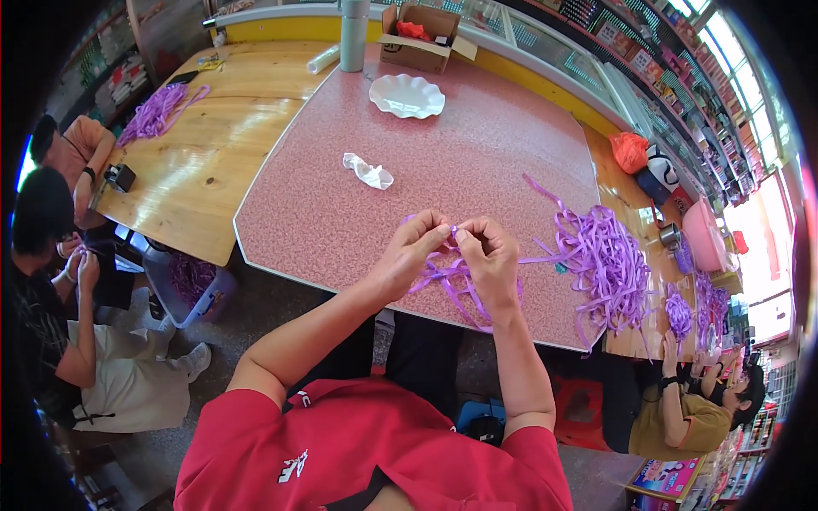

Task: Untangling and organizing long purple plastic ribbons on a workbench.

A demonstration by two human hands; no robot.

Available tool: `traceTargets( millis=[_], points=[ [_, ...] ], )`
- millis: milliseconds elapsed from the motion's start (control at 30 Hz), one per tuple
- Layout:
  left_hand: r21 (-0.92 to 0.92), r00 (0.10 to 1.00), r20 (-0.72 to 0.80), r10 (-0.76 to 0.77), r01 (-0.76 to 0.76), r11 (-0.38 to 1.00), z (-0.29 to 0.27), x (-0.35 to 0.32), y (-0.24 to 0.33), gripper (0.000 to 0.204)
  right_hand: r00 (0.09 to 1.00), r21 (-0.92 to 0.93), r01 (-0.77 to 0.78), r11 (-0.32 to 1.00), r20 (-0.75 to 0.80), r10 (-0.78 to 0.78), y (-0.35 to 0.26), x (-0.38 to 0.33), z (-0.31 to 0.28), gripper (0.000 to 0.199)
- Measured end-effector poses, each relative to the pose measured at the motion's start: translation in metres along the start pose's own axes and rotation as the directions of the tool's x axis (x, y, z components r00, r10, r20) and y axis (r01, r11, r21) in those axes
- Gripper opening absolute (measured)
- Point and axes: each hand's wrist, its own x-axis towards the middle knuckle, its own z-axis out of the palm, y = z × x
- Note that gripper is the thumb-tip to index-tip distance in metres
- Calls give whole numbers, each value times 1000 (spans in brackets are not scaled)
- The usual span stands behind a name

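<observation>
In the head view, a person in a red shirt (375, 451) works purple ribbon (452, 228) at the near side of a pink bench (298, 200). The left hand (404, 255) has thumb and forefinger drawn together on the ribbon, and the right hand (492, 254) meets it fingertip to fingertip in a matching pinch; whether a knot or fold lies between them is too small to tell. Slack loops (460, 289) trail beneath the wrists toward the near edge, while a strand (538, 259) runs right to a loose, tangled pile (609, 264); whether it joins the held piece cannot be told.

The likeliest trouble is a slip: ribbon this narrow and glossy could slide out of so small a grip if either hand pulled unevenly. The loops could catch on the right forearm and be dragged along, or drop over the near edge under their own weight. A sharp tug on the strand might tighten the pile's tangle. On the far side, a white plate (407, 96) and a crumpled tissue (368, 172) lie well apart from the hands, posing little risk
</observation>
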Motion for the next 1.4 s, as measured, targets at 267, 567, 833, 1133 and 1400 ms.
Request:
traceTargets(
  millis=[267,567,833,1133,1400],
  points=[
    [330,988,-12,155,-143,933,-8,2,-6,14,961,81,-261,962,113,252,-1,6,-10,10],
    [616,881,195,431,-452,645,-16,7,13,17,982,36,-155,987,115,150,-1,4,-8,9],
    [290,955,136,263,-293,911,-6,2,1,16,925,434,-378,817,143,352,-2,1,-4,5],
    [623,653,117,748,-635,457,5,3,4,31,908,555,-418,719,227,352,-17,0,0,8],
    [740,549,162,820,-617,267,1,4,5,29,926,560,-367,743,147,347,-16,-4,6,8]
  ],
)
